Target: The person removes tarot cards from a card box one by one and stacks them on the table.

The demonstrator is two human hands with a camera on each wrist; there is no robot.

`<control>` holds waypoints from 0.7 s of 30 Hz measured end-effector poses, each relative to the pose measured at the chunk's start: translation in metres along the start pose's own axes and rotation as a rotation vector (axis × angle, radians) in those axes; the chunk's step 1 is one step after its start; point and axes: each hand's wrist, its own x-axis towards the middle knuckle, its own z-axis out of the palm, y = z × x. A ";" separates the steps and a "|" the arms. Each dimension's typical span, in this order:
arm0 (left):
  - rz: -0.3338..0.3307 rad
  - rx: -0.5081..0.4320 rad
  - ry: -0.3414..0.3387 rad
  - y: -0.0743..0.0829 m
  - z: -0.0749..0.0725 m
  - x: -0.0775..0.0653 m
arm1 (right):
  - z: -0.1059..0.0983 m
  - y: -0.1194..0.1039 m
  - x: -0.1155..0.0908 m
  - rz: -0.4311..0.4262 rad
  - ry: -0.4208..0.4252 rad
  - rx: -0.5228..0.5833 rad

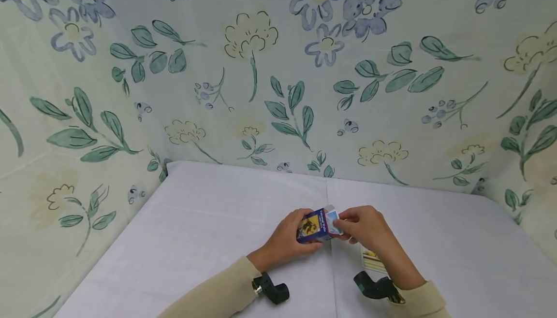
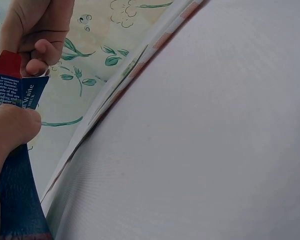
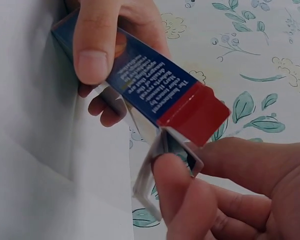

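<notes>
A dark blue tarot card box (image 1: 311, 227) with a yellow picture is gripped in my left hand (image 1: 285, 233), tilted above the table. A red side flap (image 3: 196, 116) stands out at its open end. There my right hand (image 1: 363, 224) pinches a white-edged piece with a pale blue picture (image 1: 333, 222); whether this is the lid or a card I cannot tell. The right wrist view shows the right thumb (image 3: 172, 182) pressed on that piece. In the left wrist view, the left thumb (image 2: 15, 127) lies across the box's printed side.
A pale-bordered card or small stack (image 1: 371, 260) with yellow printing lies on the white-covered table (image 1: 217, 221), partly hidden by the right forearm. Floral cloth (image 1: 261, 91) hangs behind and at both sides. A black wrist camera (image 1: 271, 289) juts from the left cuff.
</notes>
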 end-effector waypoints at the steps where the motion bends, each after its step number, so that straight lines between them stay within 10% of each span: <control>1: 0.003 -0.001 0.000 0.000 0.000 0.000 | 0.000 0.000 0.000 0.007 -0.002 0.010; 21: 0.023 -0.006 0.008 0.001 0.002 0.000 | -0.014 0.005 0.001 0.031 -0.001 0.088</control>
